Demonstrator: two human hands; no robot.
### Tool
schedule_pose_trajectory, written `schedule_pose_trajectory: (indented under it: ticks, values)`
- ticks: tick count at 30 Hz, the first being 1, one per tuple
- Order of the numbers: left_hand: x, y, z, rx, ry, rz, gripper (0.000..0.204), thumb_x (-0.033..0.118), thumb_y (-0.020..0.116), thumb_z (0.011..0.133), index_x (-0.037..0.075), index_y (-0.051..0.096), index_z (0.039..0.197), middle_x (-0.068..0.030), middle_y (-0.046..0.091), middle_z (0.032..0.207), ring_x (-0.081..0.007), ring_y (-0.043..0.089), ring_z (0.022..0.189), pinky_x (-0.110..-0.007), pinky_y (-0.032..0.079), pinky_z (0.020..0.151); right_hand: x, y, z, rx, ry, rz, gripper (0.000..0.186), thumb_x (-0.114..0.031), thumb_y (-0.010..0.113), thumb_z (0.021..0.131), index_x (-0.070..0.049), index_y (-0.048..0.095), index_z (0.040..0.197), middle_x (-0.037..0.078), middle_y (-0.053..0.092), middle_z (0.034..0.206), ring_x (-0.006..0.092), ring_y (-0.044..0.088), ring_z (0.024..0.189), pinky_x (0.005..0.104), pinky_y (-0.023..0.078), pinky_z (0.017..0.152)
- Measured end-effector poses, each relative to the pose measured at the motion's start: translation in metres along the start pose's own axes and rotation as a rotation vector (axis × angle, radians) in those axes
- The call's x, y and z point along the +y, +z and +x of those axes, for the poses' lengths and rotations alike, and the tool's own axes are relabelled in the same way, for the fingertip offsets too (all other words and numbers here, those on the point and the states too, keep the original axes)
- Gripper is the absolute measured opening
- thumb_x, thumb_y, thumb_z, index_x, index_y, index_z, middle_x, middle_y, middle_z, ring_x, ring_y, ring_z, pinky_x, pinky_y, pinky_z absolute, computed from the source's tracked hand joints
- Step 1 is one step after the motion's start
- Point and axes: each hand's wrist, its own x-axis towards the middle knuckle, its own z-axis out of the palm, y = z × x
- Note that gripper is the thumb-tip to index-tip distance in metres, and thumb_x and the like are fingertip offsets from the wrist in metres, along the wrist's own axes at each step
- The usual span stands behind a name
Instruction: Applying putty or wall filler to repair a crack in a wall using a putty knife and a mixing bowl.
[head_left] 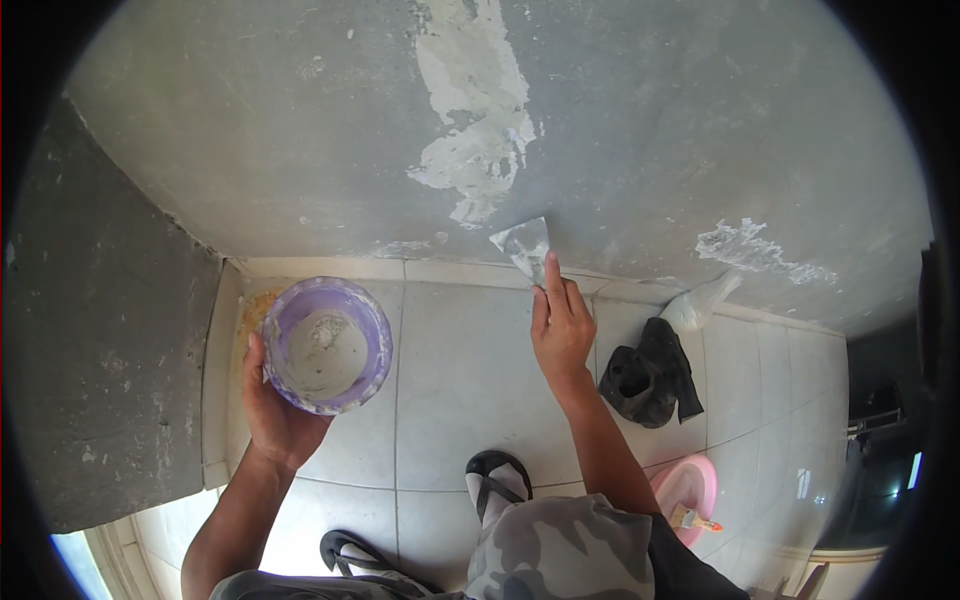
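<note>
My left hand (283, 418) grips a purple bowl (377, 345) by its side, thumb up along the rim and the other fingers beneath. Pale grey putty (325, 350) coats the inside of the bowl, with a small lump near the middle. In my right hand (563, 335) is a putty knife (524, 246), its index finger stretched along the blade. The blade carries smears of putty and is close to the foot of the grey wall (620, 120); whether it touches cannot be told. Just above the blade, a rough whitish patch (475, 150) runs up the wall.
A second flaking patch (755, 250) marks the wall at right. Below it, a black plastic bag (645, 378) and a whitish bag (700, 302) lie on the tiles. A pink basin (668, 480) with a paintbrush (692, 519) stands beside my right leg. A dark wall (110, 330) bounds the left.
</note>
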Motion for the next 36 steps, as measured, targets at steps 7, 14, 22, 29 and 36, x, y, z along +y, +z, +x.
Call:
schedule_pose_trajectory:
  ticks: [7, 14, 22, 29, 36]
  values:
    - [0.004, 0.0, 0.001, 0.036, 0.041, -0.04, 0.081, 0.073, 0.047, 0.092, 0.016, 0.045, 0.15, -0.0073, 0.05, 0.147, -0.0267, 0.05, 0.134, -0.047, 0.044, 0.107, -0.014, 0.06, -0.006, 0.124, 0.178, 0.3, 0.058, 0.0, 0.067, 0.093, -0.002, 0.048, 0.148, 0.011, 0.057, 0.084, 0.0224, 0.056, 0.069, 0.035, 0.05, 0.062]
    - [0.003, -0.003, -0.003, 0.061, 0.019, 0.011, 0.081, 0.074, 0.047, 0.092, 0.017, 0.044, 0.149, -0.0052, 0.05, 0.147, -0.0237, 0.049, 0.134, -0.044, 0.043, 0.108, -0.011, 0.099, -0.002, 0.162, 0.196, 0.264, 0.06, 0.002, 0.064, 0.095, 0.0, 0.042, 0.15, 0.014, 0.059, 0.092, 0.0271, 0.061, 0.075, 0.0368, 0.053, 0.066]
    - [0.0, -0.005, 0.002, 0.034, 0.003, -0.013, 0.08, 0.074, 0.047, 0.092, 0.017, 0.045, 0.149, -0.0057, 0.051, 0.145, -0.0237, 0.051, 0.132, -0.044, 0.044, 0.107, -0.013, 0.112, -0.048, 0.014, 0.223, 0.225, 0.065, 0.004, 0.063, 0.094, -0.002, 0.037, 0.154, 0.015, 0.06, 0.093, 0.0309, 0.063, 0.077, 0.0403, 0.054, 0.067]
    - [0.007, -0.006, -0.009, 0.052, 0.019, -0.049, 0.08, 0.072, 0.048, 0.093, 0.014, 0.045, 0.149, -0.0087, 0.052, 0.146, -0.0272, 0.053, 0.132, -0.047, 0.046, 0.107, -0.026, 0.08, -0.013, 0.089, 0.214, 0.253, 0.061, 0.003, 0.062, 0.095, -0.001, 0.04, 0.152, 0.015, 0.059, 0.094, 0.0285, 0.063, 0.078, 0.0371, 0.053, 0.067]
    - [0.009, -0.002, -0.009, 0.035, 0.034, -0.052, 0.08, 0.073, 0.047, 0.093, 0.015, 0.045, 0.149, -0.0074, 0.051, 0.146, -0.0257, 0.051, 0.134, -0.046, 0.044, 0.108, -0.024, 0.088, -0.033, 0.036, 0.22, 0.242, 0.061, 0.003, 0.061, 0.095, 0.0, 0.039, 0.152, 0.015, 0.059, 0.092, 0.0291, 0.062, 0.074, 0.0386, 0.053, 0.065]
